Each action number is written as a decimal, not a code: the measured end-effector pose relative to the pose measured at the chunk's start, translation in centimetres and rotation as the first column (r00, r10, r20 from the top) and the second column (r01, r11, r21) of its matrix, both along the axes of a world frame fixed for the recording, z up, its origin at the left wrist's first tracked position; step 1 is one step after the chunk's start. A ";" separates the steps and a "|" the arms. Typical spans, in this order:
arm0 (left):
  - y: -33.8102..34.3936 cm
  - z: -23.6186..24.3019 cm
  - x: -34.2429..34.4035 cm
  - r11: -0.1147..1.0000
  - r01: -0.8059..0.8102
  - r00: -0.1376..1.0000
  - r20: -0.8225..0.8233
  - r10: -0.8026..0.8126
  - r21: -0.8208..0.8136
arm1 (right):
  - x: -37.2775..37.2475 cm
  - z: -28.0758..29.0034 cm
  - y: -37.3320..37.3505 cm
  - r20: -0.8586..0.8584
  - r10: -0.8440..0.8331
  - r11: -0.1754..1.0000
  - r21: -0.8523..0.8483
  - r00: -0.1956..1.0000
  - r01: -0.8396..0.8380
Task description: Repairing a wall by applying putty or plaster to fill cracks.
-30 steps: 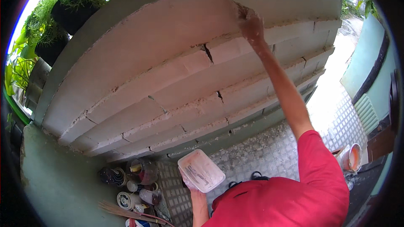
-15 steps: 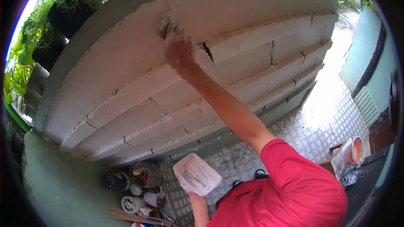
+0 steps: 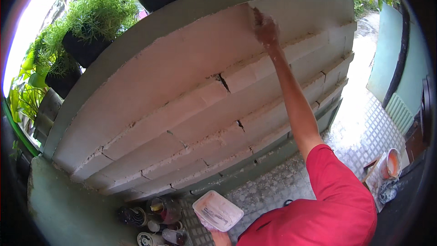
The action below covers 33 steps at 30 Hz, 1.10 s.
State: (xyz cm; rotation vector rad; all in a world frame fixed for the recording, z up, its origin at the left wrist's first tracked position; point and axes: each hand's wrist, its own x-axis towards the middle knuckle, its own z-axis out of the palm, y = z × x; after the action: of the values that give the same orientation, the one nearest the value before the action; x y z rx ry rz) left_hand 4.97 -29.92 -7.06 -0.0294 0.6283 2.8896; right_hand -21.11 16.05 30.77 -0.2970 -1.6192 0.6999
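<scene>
With my right arm stretched far up, my right hand (image 3: pixel 267 33) is closed around a small plaster-smeared hand tool (image 3: pixel 256 17), its exact kind too blurred to tell. The tool's edge lies against the smooth upper band of the pinkish-white plastered wall (image 3: pixel 182 59), just below the grey-green top border. Low down, my left hand (image 3: pixel 207 224) grips a shallow rectangular plastic tub (image 3: pixel 232 222) from its near-left side, fingers mostly hidden under it. Pinkish-white paste coats the tub's inside.
Stepped ledges (image 3: pixel 218 95) with dark cracks run along the wall. Potted plants (image 3: pixel 91 27) stand along its top left. Used tins and jars (image 3: pixel 164 214) crowd the floor at lower left. A bucket (image 3: pixel 391 164) with orange inside stands at right on the tiled floor (image 3: pixel 350 141).
My right hand has swept right and slightly up along the wall with the tool. The view has shifted a little. My left hand still holds the tub.
</scene>
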 end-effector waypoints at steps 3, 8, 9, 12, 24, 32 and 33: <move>0.6 0.5 -0.3 0.999 -0.035 0.998 0.052 0.035 0.012 | -2.2 -1.3 -2.6 -0.073 -0.086 0.993 0.079 0.994 0.092; 0.6 1.1 -1.4 0.997 -0.070 0.994 0.086 0.067 0.039 | -2.7 -2.1 -9.4 0.076 -0.117 0.983 0.154 0.990 0.104; 0.5 1.1 -1.5 0.996 -0.076 0.994 0.088 0.071 0.049 | -2.6 -1.8 -10.7 0.129 -0.042 0.989 0.148 0.991 0.022; 0.0 1.0 -1.4 0.992 -0.102 0.990 0.109 0.093 0.080 | -1.6 -1.4 -14.2 0.225 0.088 0.976 0.176 0.970 -0.129; -0.7 0.5 1.5 0.992 -0.111 0.993 0.030 0.110 0.062 | -1.1 -2.6 -21.1 0.191 0.128 0.865 0.459 0.973 -0.204; -0.6 0.9 2.5 0.984 -0.177 0.979 0.097 0.179 -0.029 | -2.5 -0.7 -14.6 0.103 0.013 0.655 0.751 0.995 -0.086; -0.6 0.9 2.4 0.985 -0.167 0.981 0.095 0.171 -0.047 | -2.7 -1.3 -14.6 0.216 -0.109 0.593 0.798 0.970 -0.110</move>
State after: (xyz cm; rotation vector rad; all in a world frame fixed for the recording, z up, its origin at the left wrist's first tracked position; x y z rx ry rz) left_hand 7.39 -30.50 -6.16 -0.2403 0.6954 3.0144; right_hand -23.81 1.50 29.44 0.3132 -2.0043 -0.1537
